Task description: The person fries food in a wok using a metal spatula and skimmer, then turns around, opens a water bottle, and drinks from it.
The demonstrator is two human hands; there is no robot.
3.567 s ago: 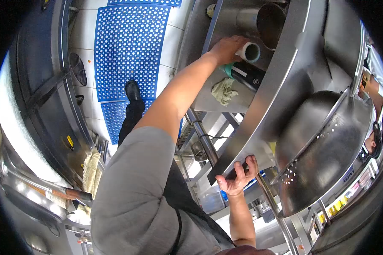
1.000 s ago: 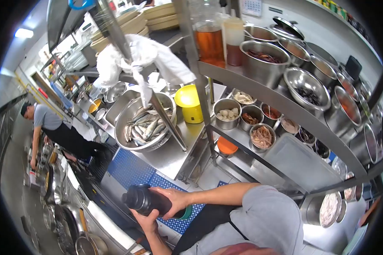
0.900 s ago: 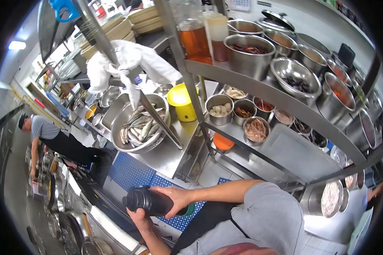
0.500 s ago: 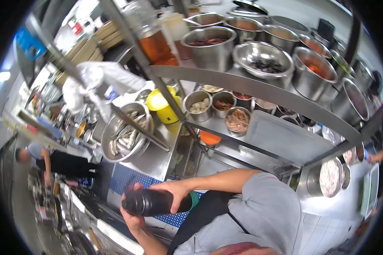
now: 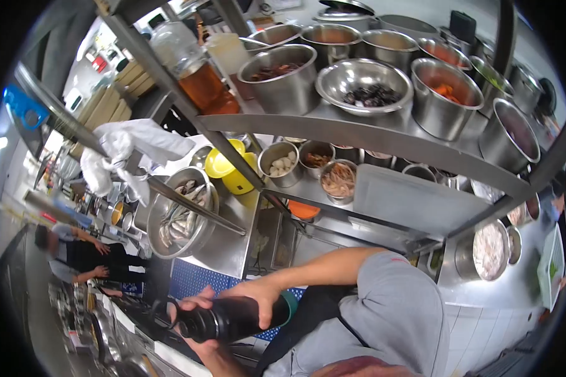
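Note:
Both my hands are wrapped around a black bottle [image 5: 233,318] with a green base, tilted in front of my apron. My right hand [image 5: 261,298] grips the middle of its body, thumb across the near side. My left hand [image 5: 198,301] is closed round the lid end, with fingers over one side and the palm underneath. A dark loop sticks out beside the black lid [image 5: 195,325]. I cannot tell whether the lid is on tight.
A steel bowl of fish [image 5: 182,223] and a yellow container [image 5: 236,173] stand on the counter. Steel pots [image 5: 449,100] crowd the shelf [image 5: 358,129] above. A white cloth [image 5: 129,147] hangs on a rail. Another person [image 5: 85,251] stands at the left.
The bottle has turned slightly, and the loop at its lid now shows clearly. My hands keep hold of it. The other person has turned, with both hands now in front of the body.

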